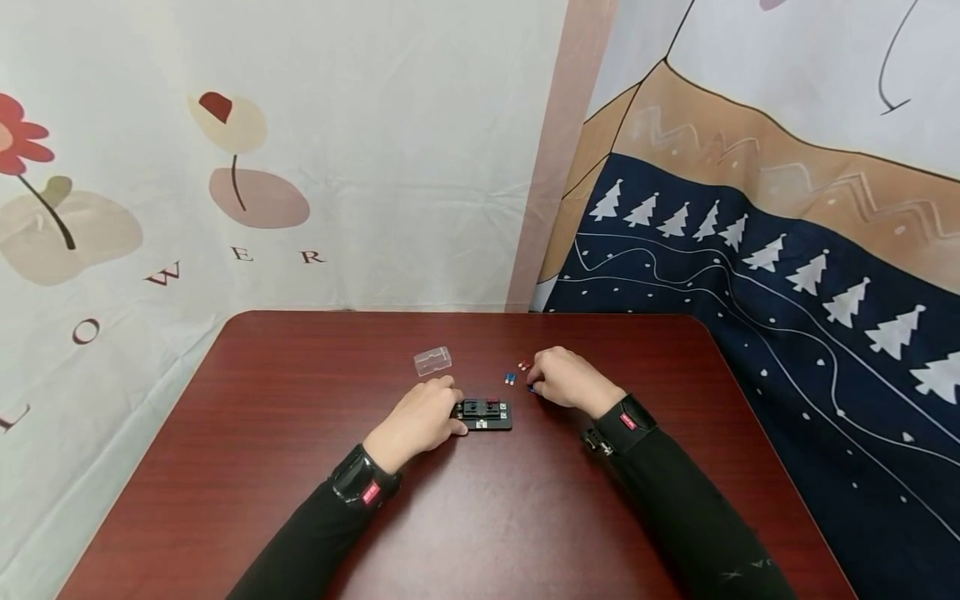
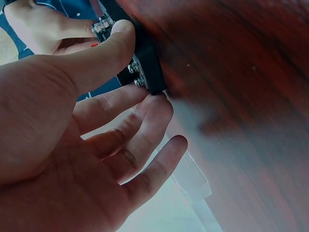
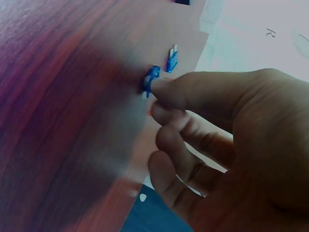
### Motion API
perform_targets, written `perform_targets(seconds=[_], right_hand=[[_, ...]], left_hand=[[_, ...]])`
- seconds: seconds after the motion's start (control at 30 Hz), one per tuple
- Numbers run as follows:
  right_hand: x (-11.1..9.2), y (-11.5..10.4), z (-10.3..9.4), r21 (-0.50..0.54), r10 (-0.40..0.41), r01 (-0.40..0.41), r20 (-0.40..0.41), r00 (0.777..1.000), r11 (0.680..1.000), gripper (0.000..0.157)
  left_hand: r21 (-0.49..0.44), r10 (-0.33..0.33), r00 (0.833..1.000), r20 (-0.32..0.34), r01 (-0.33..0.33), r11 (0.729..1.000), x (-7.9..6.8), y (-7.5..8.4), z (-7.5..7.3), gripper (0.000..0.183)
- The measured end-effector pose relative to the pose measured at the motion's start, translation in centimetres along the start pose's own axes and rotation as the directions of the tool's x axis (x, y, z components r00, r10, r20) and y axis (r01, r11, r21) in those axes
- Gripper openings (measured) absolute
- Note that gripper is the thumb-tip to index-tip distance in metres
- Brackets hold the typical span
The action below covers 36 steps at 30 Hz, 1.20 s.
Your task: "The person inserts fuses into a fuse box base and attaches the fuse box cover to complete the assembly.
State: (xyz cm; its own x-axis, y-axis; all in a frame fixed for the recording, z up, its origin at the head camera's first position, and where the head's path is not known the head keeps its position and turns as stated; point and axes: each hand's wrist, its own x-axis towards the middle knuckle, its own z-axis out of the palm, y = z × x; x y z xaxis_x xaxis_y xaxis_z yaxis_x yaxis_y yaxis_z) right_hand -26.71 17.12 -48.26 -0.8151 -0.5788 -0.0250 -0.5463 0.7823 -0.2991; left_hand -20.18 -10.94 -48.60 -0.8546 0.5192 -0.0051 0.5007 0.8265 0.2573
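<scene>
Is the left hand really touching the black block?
Touching: the left wrist view shows the left hand with its thumb on the black block and fingertips against its end.

Your left hand has got that black block pinched between thumb and fingers, shiny screws showing, your right hand behind it, reddish wood tabletop hogging the view's right side.

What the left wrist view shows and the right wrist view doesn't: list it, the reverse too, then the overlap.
Left wrist only: the left hand, and metal screws on the black block it grips.
Right wrist only: one blue piece at the thumb tip of the right hand, and a second blue piece beyond. A dark scrap at its top edge is unclear.
Both: the right hand, brown table, dark blue cloth.
</scene>
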Motion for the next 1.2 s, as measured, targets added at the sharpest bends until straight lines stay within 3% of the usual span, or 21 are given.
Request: perform_targets(seconds=[1.2], right_hand=[[-0.14, 0.62, 0.78, -0.057, 0.019, -0.021, -0.047, 0.999, 0.998, 0.011]], left_hand=[[-0.001, -0.01, 1.0, -0.002, 0.01, 1.0, 0.08, 0.04, 0.16, 0.043]])
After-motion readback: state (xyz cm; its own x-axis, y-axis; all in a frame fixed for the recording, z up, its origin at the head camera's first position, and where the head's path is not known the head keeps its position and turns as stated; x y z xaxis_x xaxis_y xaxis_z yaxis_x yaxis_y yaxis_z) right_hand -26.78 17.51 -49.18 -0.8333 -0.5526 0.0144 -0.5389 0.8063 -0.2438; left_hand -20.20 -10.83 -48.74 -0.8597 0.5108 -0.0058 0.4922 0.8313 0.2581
